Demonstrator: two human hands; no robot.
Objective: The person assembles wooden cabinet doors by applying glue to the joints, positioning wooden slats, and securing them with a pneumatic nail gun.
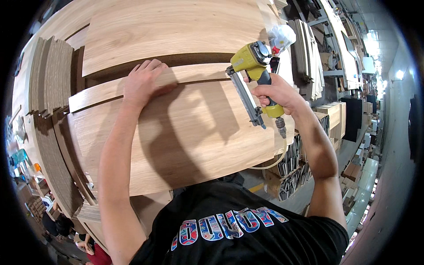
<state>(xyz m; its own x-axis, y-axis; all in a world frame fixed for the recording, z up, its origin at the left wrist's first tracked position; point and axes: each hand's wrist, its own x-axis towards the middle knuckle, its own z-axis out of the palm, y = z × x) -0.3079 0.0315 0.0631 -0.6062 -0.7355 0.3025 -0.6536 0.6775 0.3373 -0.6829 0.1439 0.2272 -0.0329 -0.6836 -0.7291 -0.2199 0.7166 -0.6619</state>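
A yellow-green and black pneumatic nail gun (250, 60) is in my right hand (282, 93), whose fingers wrap round its dark handle. Its nose rests at or just above the right end of a narrow wooden strip (198, 73); actual contact is hard to make out. The slim silver magazine slants down toward me, and a pale air hose (279, 160) runs from the handle's base. My left hand (148, 81) grips the strip left of its middle, with fingers over the far edge and thumb on the near side. Beneath lies a wide light-wood panel (212, 141).
Another broad wooden panel (176, 31) lies beyond a dark gap. Stacked boards (51, 75) stand at the left. A clear plastic bag (282, 37) sits past the nail gun. More board stacks (304, 57) and shelving line the right. Other people (90, 249) are at lower left.
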